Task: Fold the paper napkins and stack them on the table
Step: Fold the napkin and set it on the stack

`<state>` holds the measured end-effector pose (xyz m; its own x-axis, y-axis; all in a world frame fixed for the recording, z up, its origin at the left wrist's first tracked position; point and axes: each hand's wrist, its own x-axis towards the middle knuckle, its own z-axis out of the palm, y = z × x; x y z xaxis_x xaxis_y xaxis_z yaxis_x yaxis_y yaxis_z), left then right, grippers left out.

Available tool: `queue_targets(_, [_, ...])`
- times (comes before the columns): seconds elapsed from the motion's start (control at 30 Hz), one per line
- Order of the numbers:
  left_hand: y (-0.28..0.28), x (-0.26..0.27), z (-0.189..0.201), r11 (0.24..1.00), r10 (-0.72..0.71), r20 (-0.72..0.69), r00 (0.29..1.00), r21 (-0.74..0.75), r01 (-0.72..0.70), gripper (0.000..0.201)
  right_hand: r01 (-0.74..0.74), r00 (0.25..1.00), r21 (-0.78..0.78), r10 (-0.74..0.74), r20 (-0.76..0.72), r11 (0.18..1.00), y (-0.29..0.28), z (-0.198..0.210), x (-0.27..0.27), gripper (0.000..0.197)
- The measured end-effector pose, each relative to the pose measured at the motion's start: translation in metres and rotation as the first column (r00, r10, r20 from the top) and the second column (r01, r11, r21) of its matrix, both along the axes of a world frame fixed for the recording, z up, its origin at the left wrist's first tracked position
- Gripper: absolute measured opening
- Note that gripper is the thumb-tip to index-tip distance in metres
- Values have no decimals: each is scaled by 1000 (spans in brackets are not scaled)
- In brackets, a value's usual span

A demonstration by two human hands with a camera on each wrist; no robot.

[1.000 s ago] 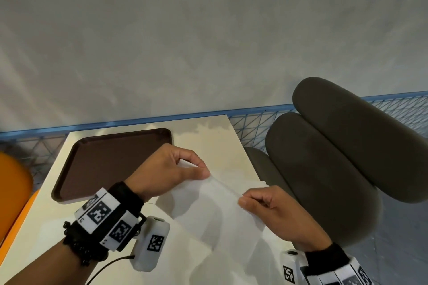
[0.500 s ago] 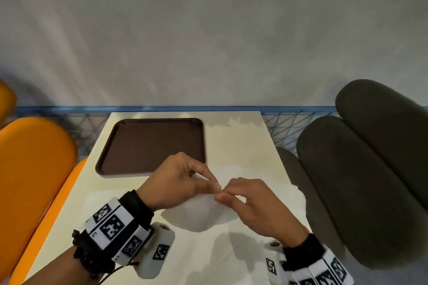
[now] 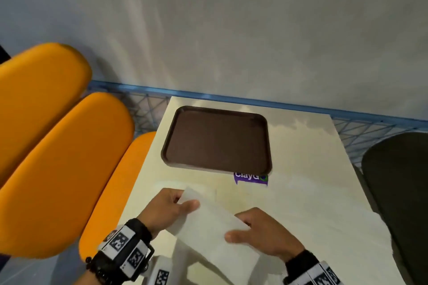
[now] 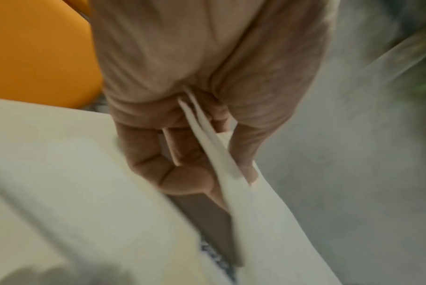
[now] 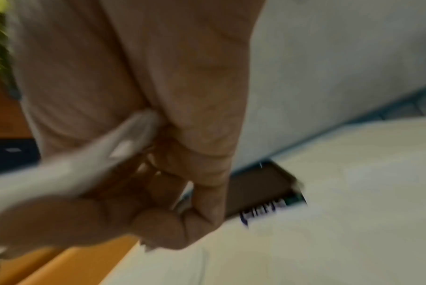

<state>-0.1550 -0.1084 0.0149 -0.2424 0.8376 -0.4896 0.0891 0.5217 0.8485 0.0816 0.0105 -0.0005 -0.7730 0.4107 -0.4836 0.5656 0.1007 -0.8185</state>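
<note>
A white paper napkin (image 3: 208, 227) hangs folded over, held in the air above the near part of the cream table (image 3: 312, 169). My left hand (image 3: 172, 208) pinches its upper left corner between thumb and fingers; the doubled paper edge (image 4: 207, 138) runs between them. My right hand (image 3: 257, 231) grips the napkin's right edge, thumb on the near face. In the blurred right wrist view the paper (image 5: 124, 146) passes between thumb and curled fingers. More white paper (image 3: 347, 233) lies flat on the table under and to the right of my hands.
A dark brown tray (image 3: 217, 139) sits bare at the table's far side, a purple sticker (image 3: 251, 178) at its near right corner. Orange seats (image 3: 58, 146) stand left, a dark grey seat (image 3: 400, 180) right. A blue rail (image 3: 231, 97) and grey wall lie behind.
My hands met in the middle, bringing the napkin's ends together, then drew apart holding it doubled. The head view swung right to left, so the orange seats came in.
</note>
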Motion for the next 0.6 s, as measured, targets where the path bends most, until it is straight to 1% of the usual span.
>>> queue_targets(0.07, [-8, -35, -38, 992, 73, 16, 997, -102, -71, 25, 133, 989, -76, -126, 81, 988, -3, -34, -15, 22])
queue_targets(0.1, [-10, -47, -53, 983, 103, 2, 995, -151, -102, 24, 240, 968, -114, -228, 104, 964, -5, -47, -24, 19])
queue_targets(0.17, [-7, -70, -79, 965, 146, -54, 988, -212, -154, 20, 445, 895, -191, -429, 123, 875, -8, -71, -44, 12])
queue_targets(0.2, [-3, -79, -90, 959, 161, -96, 982, -222, -179, 19, 516, 856, -190, -499, 132, 835, -9, -80, -55, 7])
queue_targets(0.23, [3, -87, -97, 955, 159, -170, 973, -225, -195, 19, 571, 821, -172, -557, 126, 803, -9, -85, -66, 10])
queue_targets(0.3, [13, -98, -110, 946, 149, -354, 923, -220, -237, 35, 628, 774, -40, -618, 138, 778, -7, -101, -87, 31])
queue_targets(0.33, [16, -102, -115, 944, 162, -412, 897, -201, -263, 41, 643, 754, 20, -637, 160, 766, -5, -105, -97, 39])
queue_targets(0.37, [19, -105, -118, 938, 183, -446, 876, -189, -292, 42, 671, 725, 62, -671, 159, 739, -4, -110, -106, 44])
queue_targets(0.47, [26, -111, -130, 928, 160, -514, 843, -212, -305, 25, 704, 664, 178, -726, 179, 688, -2, -122, -122, 46])
queue_targets(0.53, [26, -111, -135, 919, 168, -522, 836, -224, -324, 14, 678, 666, 239, -718, 202, 696, -3, -127, -127, 43])
queue_targets(0.6, [26, -111, -140, 914, 172, -515, 840, -235, -331, 9, 658, 671, 268, -709, 216, 704, -2, -131, -129, 40])
